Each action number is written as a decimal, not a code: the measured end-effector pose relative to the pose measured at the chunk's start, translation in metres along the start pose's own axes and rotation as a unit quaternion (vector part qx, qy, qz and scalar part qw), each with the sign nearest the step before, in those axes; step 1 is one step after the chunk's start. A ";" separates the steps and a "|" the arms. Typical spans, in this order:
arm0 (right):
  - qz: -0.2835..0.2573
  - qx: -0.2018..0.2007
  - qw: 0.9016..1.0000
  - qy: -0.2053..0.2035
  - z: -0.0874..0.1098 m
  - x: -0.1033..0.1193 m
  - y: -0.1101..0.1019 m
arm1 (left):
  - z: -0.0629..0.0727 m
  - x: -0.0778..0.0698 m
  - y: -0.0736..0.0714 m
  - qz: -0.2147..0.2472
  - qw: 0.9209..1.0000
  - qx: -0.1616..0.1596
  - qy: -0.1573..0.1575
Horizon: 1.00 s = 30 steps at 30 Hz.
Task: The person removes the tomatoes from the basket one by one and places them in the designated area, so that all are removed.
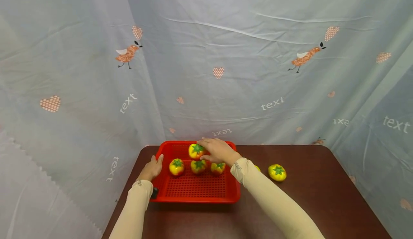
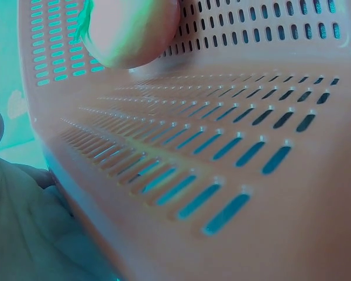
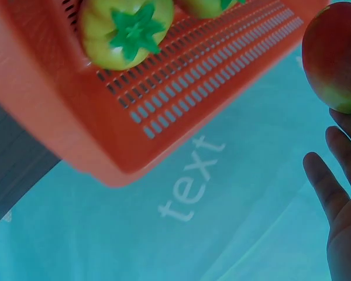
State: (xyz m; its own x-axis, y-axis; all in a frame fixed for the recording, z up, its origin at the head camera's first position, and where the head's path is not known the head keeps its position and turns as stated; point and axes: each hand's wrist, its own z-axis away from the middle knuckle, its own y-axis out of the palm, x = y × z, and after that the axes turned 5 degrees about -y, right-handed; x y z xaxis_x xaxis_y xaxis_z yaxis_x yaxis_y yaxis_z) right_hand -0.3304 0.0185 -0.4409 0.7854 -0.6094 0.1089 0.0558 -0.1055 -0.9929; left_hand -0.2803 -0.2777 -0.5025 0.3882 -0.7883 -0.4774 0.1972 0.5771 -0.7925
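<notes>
My right hand [image 1: 221, 151] pinches a yellow-red tomato [image 1: 196, 151] with a green star-shaped top, above the back part of a red plastic basket [image 1: 193, 198]. In the right wrist view that tomato [image 3: 334, 58] sits at the fingertips, apart from the basket. Inside the basket lie a left tomato [image 1: 176, 167], a middle one [image 1: 198, 166] and a right one [image 1: 218, 168]. My left hand [image 1: 152, 168] is at the basket's left rim. The left wrist view shows its palm [image 2: 29, 216] outside the slotted wall, fingers partly hidden.
On the dark brown table [image 1: 309, 196], a yellower tomato [image 1: 277, 172] lies right of the basket. Another one [image 1: 257, 168] is mostly hidden behind the right sleeve. A printed curtain [image 1: 251, 88] hangs behind the table and along its sides.
</notes>
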 end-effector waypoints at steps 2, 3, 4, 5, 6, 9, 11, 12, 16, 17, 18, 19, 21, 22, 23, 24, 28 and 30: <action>-0.007 0.002 1.000 0.009 0.004 -0.004 -0.001 | 0.001 0.000 0.000 0.000 1.000 0.000 0.000; -0.009 0.002 1.000 0.012 0.005 -0.006 -0.002 | 0.001 0.000 0.000 0.000 1.000 0.002 -0.002; -0.011 -0.001 1.000 0.013 0.007 -0.008 -0.003 | 0.001 0.000 0.001 0.000 1.000 0.002 -0.001; -0.011 -0.002 1.000 0.016 0.009 -0.010 -0.004 | 0.001 0.000 0.001 0.000 1.000 0.002 -0.001; -0.011 -0.003 1.000 0.018 0.010 -0.011 -0.004 | 0.001 0.000 0.001 0.000 1.000 0.002 0.000; -0.009 -0.009 1.000 0.021 0.014 -0.016 -0.006 | 0.001 0.000 0.001 -0.002 1.000 0.001 0.001; -0.007 -0.009 1.000 0.025 0.016 -0.018 -0.007 | 0.001 -0.001 0.001 -0.002 1.000 0.001 0.000; -0.006 -0.008 1.000 0.027 0.017 -0.020 -0.007 | 0.001 -0.001 0.001 -0.001 1.000 0.001 -0.001; -0.011 -0.015 0.999 0.029 0.022 -0.024 -0.009 | 0.001 -0.002 0.001 0.000 1.000 -0.001 -0.002; -0.012 -0.017 0.999 0.028 0.024 -0.026 -0.009 | 0.000 -0.002 0.001 -0.001 1.000 -0.002 -0.001; -0.012 -0.021 0.999 0.026 0.025 -0.027 -0.009 | 0.000 -0.002 0.001 0.000 1.000 -0.002 -0.001; -0.014 -0.027 0.999 0.024 0.027 -0.029 -0.010 | 0.000 -0.002 0.001 -0.001 1.000 -0.003 0.000; -0.013 -0.036 0.999 0.021 0.030 -0.033 -0.009 | 0.000 -0.002 0.001 -0.002 1.000 -0.004 0.000; -0.015 -0.040 0.999 0.022 0.032 -0.035 -0.009 | 0.000 -0.002 0.001 -0.003 1.000 -0.004 0.000; -0.014 -0.042 0.999 0.024 0.034 -0.037 -0.008 | 0.000 -0.002 0.001 -0.004 1.000 -0.004 0.000; -0.014 -0.045 0.999 0.026 0.035 -0.039 -0.008 | -0.001 -0.001 0.001 -0.004 1.000 -0.005 0.000; -0.019 -0.050 0.998 0.038 0.042 -0.047 -0.007 | 0.000 -0.002 0.001 -0.003 1.000 -0.004 0.000; -0.021 -0.052 0.998 0.042 0.045 -0.050 -0.008 | 0.000 -0.003 0.001 -0.003 1.000 -0.003 -0.001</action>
State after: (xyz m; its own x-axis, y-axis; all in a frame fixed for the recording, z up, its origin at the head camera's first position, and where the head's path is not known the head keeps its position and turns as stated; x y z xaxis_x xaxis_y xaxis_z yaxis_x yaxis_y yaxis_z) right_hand -0.3423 0.0852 -0.4408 0.7297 -0.6654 0.1575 0.0192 -0.2103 -0.9775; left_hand -0.2812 -0.2749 -0.5021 0.3881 -0.7918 -0.4717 0.1938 0.5705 -0.7981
